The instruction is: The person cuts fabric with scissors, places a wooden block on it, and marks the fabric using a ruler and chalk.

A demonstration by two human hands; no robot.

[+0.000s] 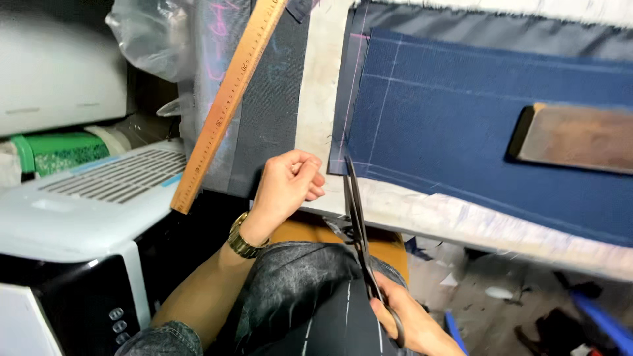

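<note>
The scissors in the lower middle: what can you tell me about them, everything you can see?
The scissors are long and dark, apparently metal, with slim blades that look nearly closed. They point away from the person, tips reaching the near corner of the navy fabric at the edge of the table. The right hand grips the handles low in the picture; the left hand sits curled just left of the blades. Whether the blades touch the cloth cannot be told.

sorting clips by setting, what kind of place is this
Most likely a tailoring or sewing workshop. Navy cloth marked with chalk lines lies on a padded table, the right hand holds long black shears, and a wooden ruler leans nearby.
</note>
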